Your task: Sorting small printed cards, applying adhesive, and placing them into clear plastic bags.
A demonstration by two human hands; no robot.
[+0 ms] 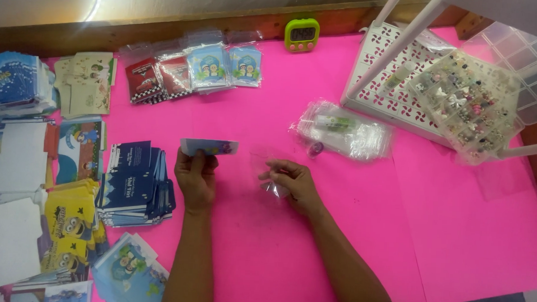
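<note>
My left hand (196,177) holds a small light-blue printed card (210,146) by its lower edge, above the pink table (313,242). My right hand (291,180), a little to the right, pinches a small clear plastic sleeve (267,163), which is hard to see against the pink. The two hands are a short gap apart near the middle of the table.
Stacks of printed cards lie at the left: dark blue (135,182), yellow (69,221), light blue (130,271). Bagged cards (194,71) sit at the back. Also here: a green timer (302,34), a pile of clear bags (346,131), a white rack (396,72), a bead organiser box (469,104).
</note>
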